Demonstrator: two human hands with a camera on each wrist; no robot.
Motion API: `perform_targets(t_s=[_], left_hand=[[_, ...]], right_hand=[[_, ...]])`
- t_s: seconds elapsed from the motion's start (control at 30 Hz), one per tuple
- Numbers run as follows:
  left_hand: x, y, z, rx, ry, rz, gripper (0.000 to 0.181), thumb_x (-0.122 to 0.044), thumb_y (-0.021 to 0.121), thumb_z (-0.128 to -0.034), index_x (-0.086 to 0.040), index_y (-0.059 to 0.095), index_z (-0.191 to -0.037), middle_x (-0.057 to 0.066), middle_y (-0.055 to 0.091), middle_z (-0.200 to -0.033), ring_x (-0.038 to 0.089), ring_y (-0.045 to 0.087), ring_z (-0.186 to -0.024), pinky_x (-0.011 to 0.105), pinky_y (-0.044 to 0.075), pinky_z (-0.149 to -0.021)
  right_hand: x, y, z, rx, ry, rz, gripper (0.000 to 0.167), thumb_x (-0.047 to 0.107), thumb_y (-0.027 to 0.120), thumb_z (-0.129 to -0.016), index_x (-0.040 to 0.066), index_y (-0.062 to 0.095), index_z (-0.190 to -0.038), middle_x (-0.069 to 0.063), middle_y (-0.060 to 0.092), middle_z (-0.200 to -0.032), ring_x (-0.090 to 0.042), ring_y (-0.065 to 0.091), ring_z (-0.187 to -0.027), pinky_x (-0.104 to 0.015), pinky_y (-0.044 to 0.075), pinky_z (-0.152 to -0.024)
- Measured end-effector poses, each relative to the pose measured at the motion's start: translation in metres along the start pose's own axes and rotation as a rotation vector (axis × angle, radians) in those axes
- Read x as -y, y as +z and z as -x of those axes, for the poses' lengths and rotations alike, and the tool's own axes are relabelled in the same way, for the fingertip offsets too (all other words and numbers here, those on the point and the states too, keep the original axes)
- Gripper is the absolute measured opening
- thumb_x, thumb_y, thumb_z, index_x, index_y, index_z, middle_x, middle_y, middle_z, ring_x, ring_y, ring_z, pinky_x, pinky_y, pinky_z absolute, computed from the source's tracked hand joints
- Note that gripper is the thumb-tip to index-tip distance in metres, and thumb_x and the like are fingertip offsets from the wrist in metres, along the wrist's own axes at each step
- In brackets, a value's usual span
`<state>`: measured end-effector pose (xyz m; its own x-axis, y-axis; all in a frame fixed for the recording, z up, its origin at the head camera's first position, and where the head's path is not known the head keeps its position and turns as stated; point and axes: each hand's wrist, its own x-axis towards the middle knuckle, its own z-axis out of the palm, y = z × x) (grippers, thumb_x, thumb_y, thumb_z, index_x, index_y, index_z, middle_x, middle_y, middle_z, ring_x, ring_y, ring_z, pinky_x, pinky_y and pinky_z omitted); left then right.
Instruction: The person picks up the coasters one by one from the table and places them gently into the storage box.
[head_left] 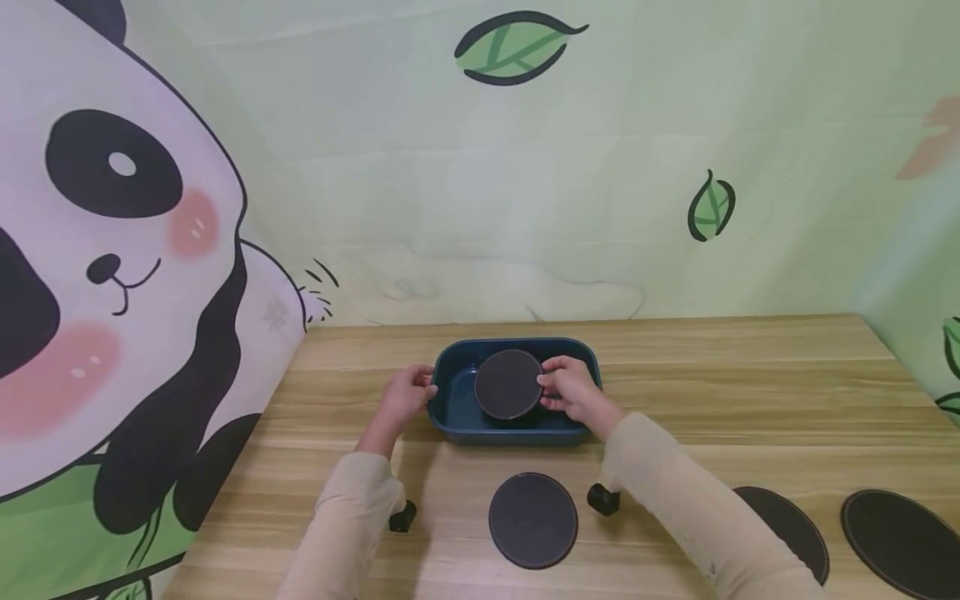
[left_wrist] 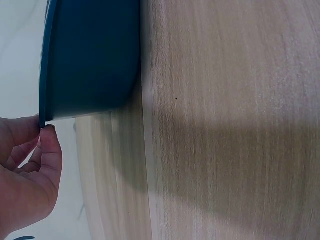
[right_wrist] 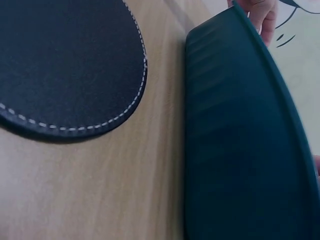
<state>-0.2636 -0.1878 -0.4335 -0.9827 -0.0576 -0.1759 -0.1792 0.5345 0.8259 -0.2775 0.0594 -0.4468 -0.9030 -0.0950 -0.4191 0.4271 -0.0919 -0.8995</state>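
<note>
A pale green backdrop (head_left: 420, 150) fills the rear, printed with a large panda (head_left: 172, 287) on the left, and leaves (head_left: 517, 52) higher up. Below it spreads the wood-grained surface (head_left: 712, 392), lit unevenly, with a shadow near the left arm. Two beige sleeves reach in from the front, the right sleeve (head_left: 690, 500) and the left sleeve (head_left: 337, 533). Between them, toward the back of the surface, sits a dark blue dish (head_left: 510, 437), rectangular with rounded corners.

Three black discs lie on the surface: the far-right disc (head_left: 903, 537), the disc beside the right sleeve (head_left: 783, 521), which is partly covered by it, and the front disc (head_left: 533, 521), near the dish. The right wrist view shows pale stitching around a disc's edge. A smaller-looking held disc (head_left: 508, 384) is within the dish's outline; whether it touches the bottom cannot be told.

The right hand (head_left: 573, 387) pinches the held disc at its right edge. The left hand (head_left: 407, 393) pinches the dish's left rim between thumb and fingers. Smallest are two black blocks (head_left: 603, 500), one at each wrist.
</note>
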Motion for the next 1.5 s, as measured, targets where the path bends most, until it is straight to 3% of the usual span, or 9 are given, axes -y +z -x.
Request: perform_targets(t_s=[0.37, 0.83, 1.27, 1.5], left_hand=[[0.001, 0.002, -0.002, -0.008, 0.005, 0.005, 0.034, 0.002, 0.053, -0.0838, 0.003, 0.051, -0.117, 0.016, 0.054, -0.098, 0.022, 0.053, -0.086, 0.032, 0.052, -0.072], [0.001, 0.004, -0.002, -0.008, 0.004, 0.018, 0.033, 0.002, 0.052, -0.0839, 0.003, 0.051, -0.117, 0.015, 0.052, -0.095, 0.022, 0.052, -0.085, 0.031, 0.052, -0.07], [-0.002, 0.001, 0.0, -0.008, -0.008, 0.012, 0.034, 0.002, 0.051, -0.0846, 0.003, 0.05, -0.118, 0.016, 0.052, -0.097, 0.023, 0.052, -0.087, 0.032, 0.052, -0.072], [0.001, 0.001, -0.001, -0.01, 0.004, 0.007, 0.033, 0.003, 0.052, -0.0842, 0.004, 0.051, -0.117, 0.016, 0.052, -0.095, 0.022, 0.052, -0.086, 0.03, 0.052, -0.07]], right_hand=[[-0.006, 0.003, -0.008, -0.039, -0.002, 0.063, 0.022, -0.004, 0.05, -0.083, -0.001, 0.044, -0.105, -0.002, 0.043, -0.066, -0.011, 0.043, -0.054, -0.022, 0.047, -0.047], [-0.007, 0.002, -0.005, -0.089, -0.018, 0.322, 0.041, -0.011, 0.051, -0.074, 0.002, 0.046, -0.113, -0.005, 0.043, -0.064, -0.013, 0.044, -0.055, -0.021, 0.047, -0.044], [0.0, 0.002, 0.006, -0.013, -0.069, 0.495, 0.035, -0.007, 0.051, -0.077, 0.001, 0.048, -0.111, -0.009, 0.051, -0.08, -0.021, 0.052, -0.076, -0.031, 0.053, -0.055], [0.008, 0.0, 0.02, 0.087, -0.182, 0.629, 0.033, -0.003, 0.058, -0.077, -0.001, 0.05, -0.108, -0.007, 0.048, -0.08, -0.026, 0.055, -0.075, -0.037, 0.053, -0.058]])
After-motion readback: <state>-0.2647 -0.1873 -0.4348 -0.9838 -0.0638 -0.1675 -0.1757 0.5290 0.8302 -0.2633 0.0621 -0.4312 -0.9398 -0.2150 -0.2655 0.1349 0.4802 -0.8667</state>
